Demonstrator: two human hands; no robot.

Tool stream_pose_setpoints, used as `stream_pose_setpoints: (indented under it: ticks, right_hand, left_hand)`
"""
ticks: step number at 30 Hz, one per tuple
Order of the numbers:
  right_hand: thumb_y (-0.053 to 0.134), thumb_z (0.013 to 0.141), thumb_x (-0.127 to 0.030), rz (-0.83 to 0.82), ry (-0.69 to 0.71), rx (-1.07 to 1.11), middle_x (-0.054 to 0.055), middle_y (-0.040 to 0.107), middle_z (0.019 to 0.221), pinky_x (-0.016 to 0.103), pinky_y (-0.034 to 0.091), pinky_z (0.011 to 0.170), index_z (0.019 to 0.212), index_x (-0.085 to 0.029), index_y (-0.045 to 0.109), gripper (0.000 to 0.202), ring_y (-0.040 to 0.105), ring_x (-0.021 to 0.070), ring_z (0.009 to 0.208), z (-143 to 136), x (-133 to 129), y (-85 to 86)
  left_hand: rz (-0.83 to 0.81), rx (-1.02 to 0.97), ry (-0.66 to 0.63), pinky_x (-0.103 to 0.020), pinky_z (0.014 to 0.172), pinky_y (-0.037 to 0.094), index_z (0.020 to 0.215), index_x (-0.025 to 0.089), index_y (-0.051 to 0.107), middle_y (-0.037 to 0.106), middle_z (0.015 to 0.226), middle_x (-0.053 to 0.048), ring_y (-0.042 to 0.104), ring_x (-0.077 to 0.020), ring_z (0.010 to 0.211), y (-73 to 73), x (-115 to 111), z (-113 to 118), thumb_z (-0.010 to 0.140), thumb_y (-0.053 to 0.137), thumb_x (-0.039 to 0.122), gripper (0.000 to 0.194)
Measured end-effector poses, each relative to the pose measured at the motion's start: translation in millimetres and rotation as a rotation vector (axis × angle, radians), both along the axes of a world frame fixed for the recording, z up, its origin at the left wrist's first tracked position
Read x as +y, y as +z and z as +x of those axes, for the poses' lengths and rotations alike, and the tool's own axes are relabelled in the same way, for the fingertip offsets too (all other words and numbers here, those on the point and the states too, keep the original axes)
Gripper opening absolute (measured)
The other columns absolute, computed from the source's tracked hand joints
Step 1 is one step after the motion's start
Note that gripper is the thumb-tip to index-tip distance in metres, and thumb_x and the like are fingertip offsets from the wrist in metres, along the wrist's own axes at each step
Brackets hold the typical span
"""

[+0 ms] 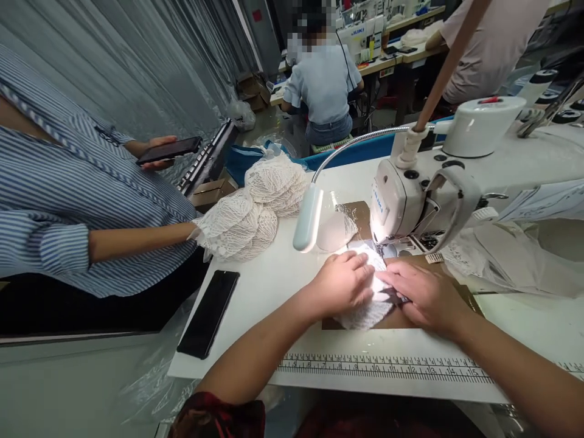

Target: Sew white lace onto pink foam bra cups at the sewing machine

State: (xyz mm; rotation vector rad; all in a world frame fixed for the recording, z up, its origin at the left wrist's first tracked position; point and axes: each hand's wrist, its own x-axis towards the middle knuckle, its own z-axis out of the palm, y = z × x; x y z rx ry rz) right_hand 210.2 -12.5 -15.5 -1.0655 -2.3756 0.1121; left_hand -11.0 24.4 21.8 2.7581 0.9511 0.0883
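Note:
A white lace piece [365, 313] lies under the needle area of a white sewing machine [396, 198], brightly lit. My left hand [344, 281] rests flat on its left part, fingers spread a little. On the right side my right hand [422, 297] is closed, thumb and fingers around a small dark metal tool [401, 297] that is mostly hidden, its fingertips at the lace edge. Just left of the needle lies a pale rounded piece [335, 231] with a lace edge.
Stacked lace pieces [244, 225] sit at the table's left, touched by a standing person's hand. A phone [208, 313] lies nearer. A lamp [309, 219] hangs beside the machine. White fabric [511, 255] is at right; a ruler strip [383, 367] lines the front.

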Motion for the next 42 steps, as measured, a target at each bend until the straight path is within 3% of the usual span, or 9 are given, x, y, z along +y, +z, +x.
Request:
stream_pose_setpoints:
  ticks: [3,6,12,15,20,25,30,37,42]
  right_hand:
    - [0.046,0.07,-0.006,-0.02,0.128,-0.026,0.013,0.067,0.105,0.033,0.051,0.074,0.118,-0.015,0.063,0.052,0.061,0.0231,0.093,-1.6,-6.0,-0.3]
    - [0.051,0.067,-0.004,-0.108,0.209,-0.129,0.012,0.064,0.117,0.031,0.048,0.07,0.118,-0.019,0.062,0.054,0.059,0.0225,0.093,-5.0,-11.0,5.4]
    - [0.05,0.064,-0.001,-0.211,0.339,-0.181,0.005,0.067,0.106,0.026,0.036,0.061,0.094,-0.022,0.065,0.039,0.056,0.0164,0.078,-6.9,-11.5,15.6]
    - [0.048,0.054,0.0,-0.26,0.284,-0.14,0.001,0.064,0.079,0.026,0.028,0.056,0.069,-0.019,0.058,0.026,0.051,0.0144,0.067,2.9,-8.7,10.0]
    - [0.047,0.062,-0.001,-0.364,0.143,-0.078,-0.001,0.059,0.069,0.026,0.029,0.058,0.074,-0.02,0.059,0.025,0.052,0.0142,0.066,19.4,-4.3,8.5]
    - [0.055,0.08,-0.019,-0.495,0.151,-0.064,0.002,0.064,0.073,0.027,0.035,0.06,0.077,-0.021,0.061,0.007,0.056,0.0161,0.068,20.7,0.0,14.1]
    - [0.05,0.09,-0.045,-0.586,0.047,0.051,0.003,0.061,0.064,0.031,0.038,0.058,0.063,-0.02,0.054,0.037,0.053,0.0169,0.061,23.7,4.8,14.6]
    - [0.068,0.077,-0.051,-0.856,-0.111,0.381,0.009,0.066,0.118,0.035,0.048,0.081,0.12,-0.024,0.06,0.05,0.061,0.0253,0.104,-6.2,8.2,38.1]
    - [0.056,0.086,-0.047,-0.876,-0.076,0.359,0.001,0.056,0.068,0.029,0.037,0.054,0.07,-0.02,0.058,0.03,0.048,0.015,0.062,-29.7,11.1,41.2]
  left_hand:
    - [-0.245,-0.112,-0.087,-0.032,0.095,0.051,0.111,0.018,0.067,0.066,0.124,-0.009,0.06,-0.0222,0.115,22.2,-5.2,-11.2,0.093,0.053,0.037,0.03]
    - [-0.329,-0.285,0.079,-0.026,0.086,0.054,0.102,0.018,0.068,0.072,0.105,-0.004,0.067,-0.0168,0.098,32.4,11.7,-18.9,0.097,0.043,0.029,0.028]
    - [-0.128,-0.222,0.523,-0.048,0.108,0.038,0.125,0.012,0.057,0.051,0.14,-0.017,0.046,-0.0334,0.129,16.3,74.1,-5.6,0.079,0.061,0.022,0.046]
    - [-0.257,-0.195,0.558,-0.046,0.093,0.047,0.116,0.012,0.061,0.065,0.116,-0.016,0.059,-0.0344,0.108,9.4,82.9,-1.1,0.068,0.069,0.018,0.05]
    - [-0.494,-0.307,0.568,-0.028,0.062,0.048,0.076,0.014,0.062,0.063,0.069,-0.003,0.061,-0.0189,0.066,3.3,58.5,-10.6,0.072,0.063,0.022,0.009]
    - [-0.714,-0.607,0.592,-0.024,0.067,0.048,0.085,0.014,0.059,0.064,0.08,-0.003,0.06,-0.0137,0.071,-1.6,21.5,-16.4,0.075,0.061,0.022,0.013]
    - [-1.055,-1.017,0.67,-0.026,0.064,0.047,0.088,0.014,0.06,0.062,0.078,-0.002,0.058,-0.014,0.068,-4.6,-0.9,-12.3,0.065,0.074,0.024,0.028]
    - [-1.209,-1.095,0.6,-0.026,0.063,0.046,0.088,0.013,0.062,0.064,0.079,-0.003,0.059,-0.0141,0.067,-8.5,-11.2,-6.3,0.068,0.079,0.034,0.034]
    - [-1.056,-1.027,0.508,-0.023,0.061,0.042,0.083,0.015,0.059,0.059,0.075,0.0,0.054,-0.0111,0.066,-3.5,-8.6,-14.2,0.069,0.078,0.032,0.029]
